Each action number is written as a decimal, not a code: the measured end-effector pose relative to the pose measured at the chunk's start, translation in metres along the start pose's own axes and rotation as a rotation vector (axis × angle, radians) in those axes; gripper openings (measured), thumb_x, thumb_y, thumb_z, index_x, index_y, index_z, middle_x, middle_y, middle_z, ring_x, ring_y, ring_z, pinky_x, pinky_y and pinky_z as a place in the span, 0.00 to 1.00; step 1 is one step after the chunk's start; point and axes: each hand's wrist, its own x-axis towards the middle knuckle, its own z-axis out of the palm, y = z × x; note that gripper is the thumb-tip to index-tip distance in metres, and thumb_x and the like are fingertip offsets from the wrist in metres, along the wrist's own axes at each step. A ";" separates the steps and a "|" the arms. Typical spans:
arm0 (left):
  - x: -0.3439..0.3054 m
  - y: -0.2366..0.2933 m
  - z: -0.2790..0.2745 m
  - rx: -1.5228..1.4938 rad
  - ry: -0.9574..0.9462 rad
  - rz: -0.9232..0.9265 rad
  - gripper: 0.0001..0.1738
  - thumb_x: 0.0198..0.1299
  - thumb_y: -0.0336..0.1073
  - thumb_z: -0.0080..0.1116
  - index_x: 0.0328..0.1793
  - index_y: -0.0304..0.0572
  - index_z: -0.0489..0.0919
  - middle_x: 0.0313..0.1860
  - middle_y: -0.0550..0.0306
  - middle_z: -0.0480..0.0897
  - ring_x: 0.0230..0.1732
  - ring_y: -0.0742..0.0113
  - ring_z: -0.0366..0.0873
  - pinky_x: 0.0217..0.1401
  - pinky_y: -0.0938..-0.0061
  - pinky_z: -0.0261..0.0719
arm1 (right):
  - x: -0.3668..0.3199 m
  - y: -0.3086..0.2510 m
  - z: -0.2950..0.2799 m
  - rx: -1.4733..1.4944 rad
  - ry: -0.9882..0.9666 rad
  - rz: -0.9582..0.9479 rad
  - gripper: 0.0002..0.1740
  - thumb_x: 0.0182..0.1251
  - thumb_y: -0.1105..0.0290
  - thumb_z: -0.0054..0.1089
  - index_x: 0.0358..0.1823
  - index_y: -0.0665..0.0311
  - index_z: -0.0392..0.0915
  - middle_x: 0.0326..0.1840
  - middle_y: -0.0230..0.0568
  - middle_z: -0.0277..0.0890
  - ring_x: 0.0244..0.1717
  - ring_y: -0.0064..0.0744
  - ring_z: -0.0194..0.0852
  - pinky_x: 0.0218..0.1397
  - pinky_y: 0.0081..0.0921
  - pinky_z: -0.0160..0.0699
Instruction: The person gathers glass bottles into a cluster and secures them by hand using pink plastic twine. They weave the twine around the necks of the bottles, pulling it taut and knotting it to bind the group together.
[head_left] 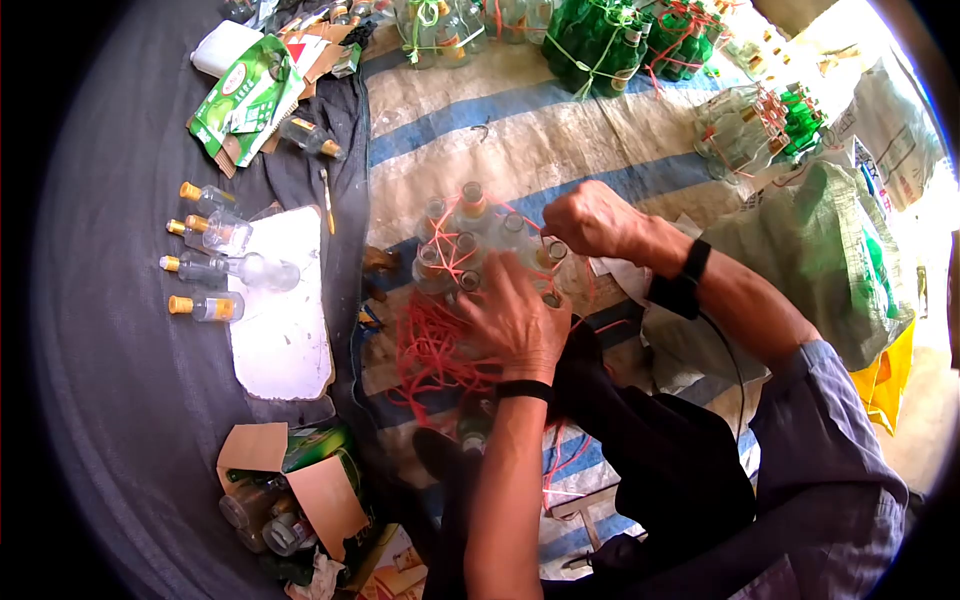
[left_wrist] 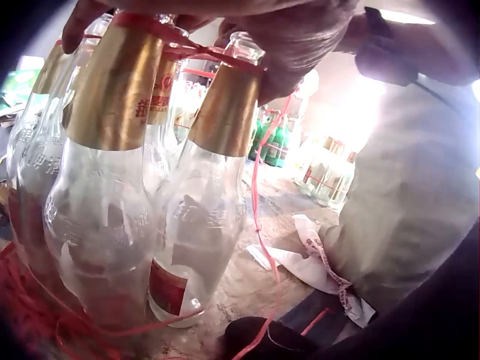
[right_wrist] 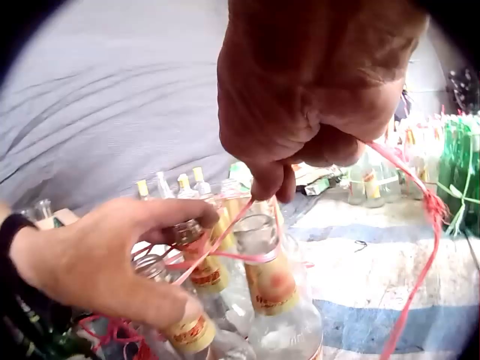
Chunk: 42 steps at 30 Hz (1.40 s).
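Observation:
Clear glass bottles (head_left: 512,235) with gold neck labels stand in a tight cluster on the striped sheet, with pink plastic string (right_wrist: 236,225) running around and across their necks. My left hand (head_left: 520,315) reaches over the near side of the cluster. Its thumb and fingers straddle a bottle neck (right_wrist: 150,266), close to the string. Above the far right edge of the bottles, my right hand (head_left: 600,220) is curled into a fist and grips the string, one length stretched down to the necks, another trailing off to the side. A tangled heap of red string (head_left: 440,350) lies left of my left hand.
Tied bundles of green bottles (head_left: 595,50) and clear bottles (head_left: 740,130) stand at the back. Several loose bottles (head_left: 205,270) lie left, by a white board (head_left: 285,330). An opened carton (head_left: 335,505) sits lower left, a large woven sack (head_left: 800,250) at right.

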 end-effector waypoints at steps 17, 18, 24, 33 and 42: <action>0.002 -0.006 -0.020 -0.079 -0.021 0.112 0.38 0.56 0.55 0.70 0.66 0.38 0.76 0.70 0.43 0.76 0.75 0.46 0.68 0.74 0.34 0.53 | -0.005 0.065 0.066 0.482 -0.166 0.008 0.03 0.58 0.78 0.63 0.28 0.69 0.79 0.23 0.33 0.72 0.21 0.26 0.70 0.23 0.27 0.66; 0.002 -0.009 -0.023 -0.076 -0.039 0.189 0.34 0.55 0.53 0.71 0.63 0.39 0.79 0.70 0.44 0.76 0.76 0.46 0.67 0.73 0.35 0.54 | -0.009 0.085 0.098 0.762 -0.222 0.247 0.08 0.60 0.74 0.64 0.23 0.66 0.77 0.20 0.26 0.65 0.18 0.18 0.57 0.20 0.26 0.55; 0.026 -0.017 -0.019 -0.148 -0.163 0.310 0.21 0.58 0.48 0.68 0.48 0.38 0.84 0.68 0.47 0.78 0.68 0.49 0.70 0.68 0.42 0.60 | 0.022 0.059 0.068 1.019 -0.494 0.697 0.12 0.60 0.69 0.64 0.19 0.57 0.76 0.14 0.22 0.56 0.15 0.16 0.47 0.18 0.26 0.43; 0.040 -0.009 0.001 -0.252 -0.223 0.231 0.13 0.58 0.44 0.65 0.34 0.41 0.85 0.65 0.51 0.82 0.58 0.51 0.74 0.66 0.46 0.59 | 0.035 0.077 0.085 0.863 -0.665 0.719 0.08 0.55 0.67 0.65 0.22 0.60 0.81 0.14 0.21 0.61 0.14 0.16 0.53 0.16 0.26 0.48; 0.045 -0.015 -0.002 -0.351 -0.149 0.280 0.11 0.48 0.31 0.69 0.39 0.49 0.81 0.48 0.62 0.82 0.56 0.52 0.73 0.65 0.46 0.59 | 0.033 0.071 0.072 0.979 -0.678 0.726 0.08 0.59 0.65 0.66 0.25 0.60 0.83 0.16 0.19 0.63 0.15 0.16 0.52 0.17 0.25 0.48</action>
